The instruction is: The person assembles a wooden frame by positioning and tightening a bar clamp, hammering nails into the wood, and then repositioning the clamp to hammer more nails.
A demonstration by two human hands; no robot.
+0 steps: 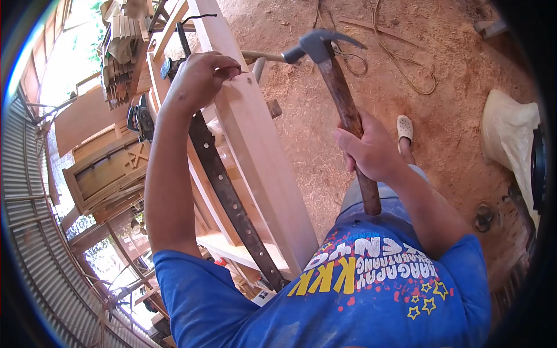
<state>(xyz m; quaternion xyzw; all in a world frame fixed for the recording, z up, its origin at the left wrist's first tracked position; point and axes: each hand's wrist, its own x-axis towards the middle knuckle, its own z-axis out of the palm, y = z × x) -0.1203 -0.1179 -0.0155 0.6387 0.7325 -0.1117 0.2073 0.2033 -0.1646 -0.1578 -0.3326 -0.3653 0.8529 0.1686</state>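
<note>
My right hand (371, 148) is wrapped round the wooden handle of a claw hammer (333, 75), whose metal head is raised above the ground. At the upper left my left hand (206, 75) rests by the end of a pale wooden beam (264, 168), with its fingers pinched together; whatever they hold is too small to make out. Beneath my left forearm runs a dark metal bar with a row of holes (223, 185), lying alongside the beam.
Sawdust covers the brown ground (418, 69), where a thin rope (400, 64) lies looped. A white sack (507, 127) stands at the right. Wooden frames and panels (107, 174) are stacked at the left, near a corrugated metal sheet (35, 249).
</note>
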